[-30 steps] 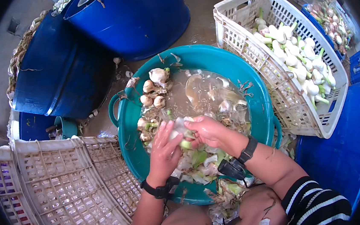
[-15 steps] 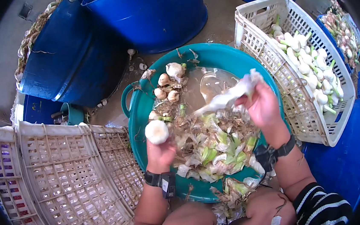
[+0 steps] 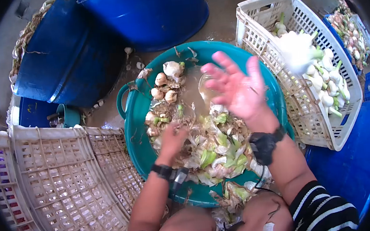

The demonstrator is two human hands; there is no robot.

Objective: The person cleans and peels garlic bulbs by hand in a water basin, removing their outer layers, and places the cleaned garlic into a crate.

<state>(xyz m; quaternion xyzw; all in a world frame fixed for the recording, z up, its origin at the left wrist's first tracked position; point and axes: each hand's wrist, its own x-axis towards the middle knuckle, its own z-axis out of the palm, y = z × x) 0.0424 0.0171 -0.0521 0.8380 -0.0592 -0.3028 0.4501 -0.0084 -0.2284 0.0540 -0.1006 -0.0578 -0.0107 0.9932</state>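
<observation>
My right hand [image 3: 239,86] is raised over the teal tub [image 3: 131,140], palm up with fingers spread, holding nothing. Beyond it, a blurred white garlic bulb [image 3: 296,52] is in the air over the white plastic crate [image 3: 268,57], touching neither hand. My left hand [image 3: 174,139] is low in the tub, beside the unpeeled garlic bulbs [image 3: 164,88] and the heap of peelings; motion blur hides what its fingers do. Green and white garlic peelings [image 3: 223,149] cover the tub's near half, with murky water [image 3: 194,90] behind them.
Peeled garlic bulbs with green stems [image 3: 329,78] lie in the crate at right. A large empty-looking lattice crate [image 3: 63,179] stands at left. Blue barrels [image 3: 150,17] are behind the tub, and more garlic [image 3: 349,35] is at far right. My knees [image 3: 186,229] are against the near side.
The peeled bulb has left my left hand, which moved down into the tub. My right hand has let go of the whitish peel and opened. A white bulb now appears above the crate.
</observation>
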